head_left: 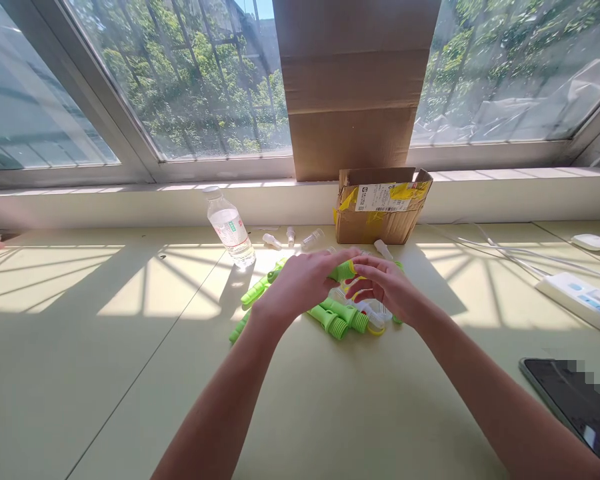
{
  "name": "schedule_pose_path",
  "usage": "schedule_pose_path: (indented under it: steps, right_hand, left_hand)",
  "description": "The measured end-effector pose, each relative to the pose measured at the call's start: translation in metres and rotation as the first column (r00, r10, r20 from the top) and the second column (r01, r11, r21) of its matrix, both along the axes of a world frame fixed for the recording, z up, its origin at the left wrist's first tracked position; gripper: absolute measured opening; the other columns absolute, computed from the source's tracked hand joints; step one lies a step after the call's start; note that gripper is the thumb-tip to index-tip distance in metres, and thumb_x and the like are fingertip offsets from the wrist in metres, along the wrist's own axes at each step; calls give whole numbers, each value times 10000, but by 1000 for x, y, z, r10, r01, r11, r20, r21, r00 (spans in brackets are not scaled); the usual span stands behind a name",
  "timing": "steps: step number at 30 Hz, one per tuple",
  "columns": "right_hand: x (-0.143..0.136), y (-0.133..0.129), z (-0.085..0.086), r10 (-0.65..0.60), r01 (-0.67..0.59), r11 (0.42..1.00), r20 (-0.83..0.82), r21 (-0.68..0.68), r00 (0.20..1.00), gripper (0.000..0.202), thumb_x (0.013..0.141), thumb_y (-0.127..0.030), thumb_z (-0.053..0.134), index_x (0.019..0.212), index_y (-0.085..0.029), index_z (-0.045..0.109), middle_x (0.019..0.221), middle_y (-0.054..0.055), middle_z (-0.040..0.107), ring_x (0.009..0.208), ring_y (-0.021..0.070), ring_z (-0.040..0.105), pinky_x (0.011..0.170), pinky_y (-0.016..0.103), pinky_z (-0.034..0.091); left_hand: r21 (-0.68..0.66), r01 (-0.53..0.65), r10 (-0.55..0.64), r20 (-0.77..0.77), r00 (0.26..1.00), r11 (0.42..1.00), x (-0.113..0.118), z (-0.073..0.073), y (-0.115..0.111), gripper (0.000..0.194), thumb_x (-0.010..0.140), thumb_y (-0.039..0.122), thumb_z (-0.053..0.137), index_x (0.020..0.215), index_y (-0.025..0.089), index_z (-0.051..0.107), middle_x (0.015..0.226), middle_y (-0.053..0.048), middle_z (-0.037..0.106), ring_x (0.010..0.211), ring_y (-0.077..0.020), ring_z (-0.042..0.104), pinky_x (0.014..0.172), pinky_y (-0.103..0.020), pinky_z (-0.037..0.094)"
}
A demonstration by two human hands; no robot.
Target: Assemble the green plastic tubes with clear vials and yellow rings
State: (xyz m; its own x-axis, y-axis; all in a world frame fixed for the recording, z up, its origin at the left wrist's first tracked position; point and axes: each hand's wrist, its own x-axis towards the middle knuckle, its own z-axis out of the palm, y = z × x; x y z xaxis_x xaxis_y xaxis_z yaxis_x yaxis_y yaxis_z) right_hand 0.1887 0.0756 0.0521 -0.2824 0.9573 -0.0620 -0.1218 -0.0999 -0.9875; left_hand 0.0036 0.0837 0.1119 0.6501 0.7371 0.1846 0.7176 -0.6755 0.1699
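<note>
My left hand (300, 283) is wrapped round a green plastic tube (341, 271), whose threaded end points right. At that end my right hand (380, 283) has its thumb and fingers closed on a small yellow ring (351, 267). Below the hands, more green threaded tubes (336, 321) lie on the table, with others at the left under my left forearm. Clear plastic parts (377, 310) and a yellow ring (376, 330) lie beside the tubes, partly hidden by my right hand.
A clear bottle (231, 230) stands left of the pile. Behind are small white pieces (271, 241), a clear cup (312, 239) and an open cardboard box (375, 217). A power strip (580, 300), cables and a dark phone (570, 400) lie on the right.
</note>
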Motion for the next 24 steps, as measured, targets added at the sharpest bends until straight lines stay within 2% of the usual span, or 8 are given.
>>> schedule_pose_path:
  steps: [11,18,24]
  right_hand:
    - [4,-3,5,79,-92,991,-126,-101,989,360,752,-363,637,1071,-214,563,875,51,657,769,199,674,711,341,530]
    - [0,-3,2,77,-110,988,-270,-109,960,321,749,-303,655,1033,-234,522,844,32,683,818,187,674,787,346,508]
    - [-6,-4,0,-9,-13,997,-276,-78,961,230,767,-293,606,964,-244,500,762,3,675,742,184,671,728,350,516]
  left_hand:
    - [110,0,8,-71,997,994,2,-2,1,458,842,173,501,1249,384,480,859,8,624,754,-154,599,599,-236,378]
    - [103,5,-4,-14,1000,995,0,-3,2,469,842,182,509,1256,398,469,883,26,636,792,-154,593,601,-229,365]
    - [69,28,-31,37,999,997,0,-4,2,485,835,176,534,1270,377,463,1003,25,648,841,-148,600,621,-228,394]
